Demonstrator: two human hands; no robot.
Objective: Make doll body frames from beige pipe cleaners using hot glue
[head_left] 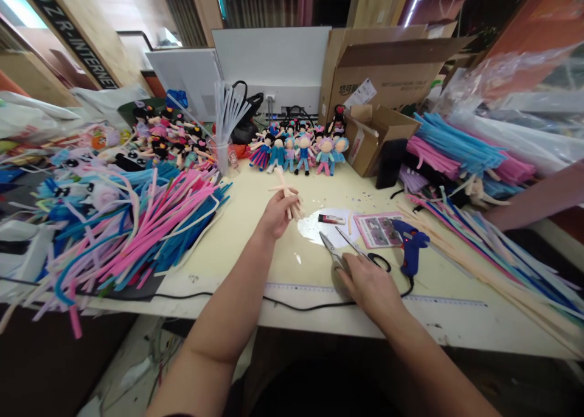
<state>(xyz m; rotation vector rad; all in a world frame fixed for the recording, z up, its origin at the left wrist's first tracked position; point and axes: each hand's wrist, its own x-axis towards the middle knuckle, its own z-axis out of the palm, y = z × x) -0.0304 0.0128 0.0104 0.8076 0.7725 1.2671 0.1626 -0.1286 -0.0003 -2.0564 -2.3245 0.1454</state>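
My left hand (277, 213) is closed around a small bundle of beige pipe cleaners (285, 185), held above the table, with ends sticking out above and below the fingers. My right hand (371, 283) rests low over the table, its fingers around the grey handles of a pair of scissors (329, 246) whose blades point away from me. Just beyond that hand lies a slimmer pair of scissors with black handles (379, 260). A white patch (308, 227) on the table carries a dark red and black tube (331, 219).
A blue glue gun (413, 249) stands at right beside a pink-framed card (378, 229). Colourful pipe cleaners (177, 222) heap at left, more (506, 246) at right. Several small dolls (303, 152) line the back near a cardboard box (371, 140). A black cable (296, 307) crosses the front.
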